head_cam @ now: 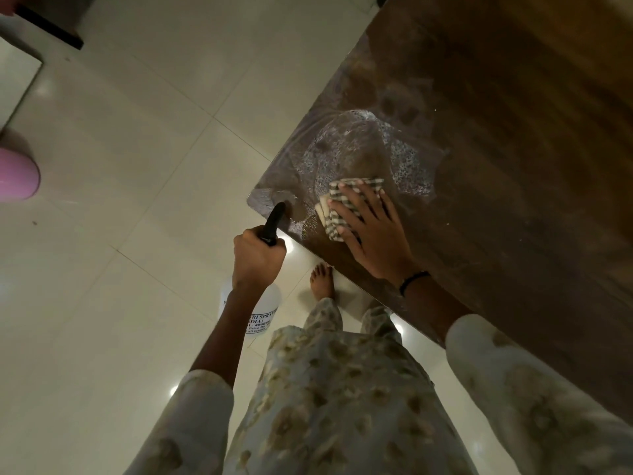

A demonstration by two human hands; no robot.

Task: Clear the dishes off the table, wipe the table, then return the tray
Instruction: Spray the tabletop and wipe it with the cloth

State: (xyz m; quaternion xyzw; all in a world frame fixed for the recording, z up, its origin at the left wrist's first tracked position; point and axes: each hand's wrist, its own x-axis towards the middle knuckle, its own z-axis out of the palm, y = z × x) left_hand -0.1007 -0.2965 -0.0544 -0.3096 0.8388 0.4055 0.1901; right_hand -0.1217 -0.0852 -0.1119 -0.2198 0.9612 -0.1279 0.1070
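Note:
A dark wooden table (513, 166) fills the right side, its near corner wet with sprayed foam. My right hand (370, 231) lies flat with straight fingers on a folded checked cloth (346, 200), pressing it onto the wet patch near the corner. My left hand (257, 258) grips the black spray head of a white spray bottle (270, 299) beside the table's corner; the bottle's body hangs below my wrist, partly hidden. No dishes or tray are in view.
Glossy cream floor tiles (137, 166) spread to the left. A pink rounded object (17, 180) sits at the left edge. A dark furniture base (51, 22) stands at the top left. My bare foot (322, 279) is by the table's edge.

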